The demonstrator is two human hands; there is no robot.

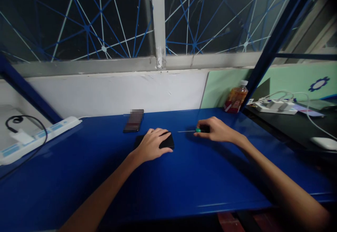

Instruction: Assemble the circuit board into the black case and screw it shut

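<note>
My left hand [152, 145] lies over a flat black case [167, 142] on the blue table. Its fingers reach across the top toward the far edge, and the thumb is at the near right corner, so the hand grips the case from above. Much of the case is hidden under the palm. My right hand [214, 129] is closed around the green and black handle of a screwdriver [198, 130]. The thin metal shaft points left toward the case, a short way apart from it. Beyond my left hand a dark phone [134, 121] lies flat.
A white power strip [39, 139] with a plugged-in black cable is at the left. A bottle [237, 97] with a white cap stands at the back right. Farther right, a second power strip [276, 106] and a white mouse-like object [324, 143] rest on a dark surface.
</note>
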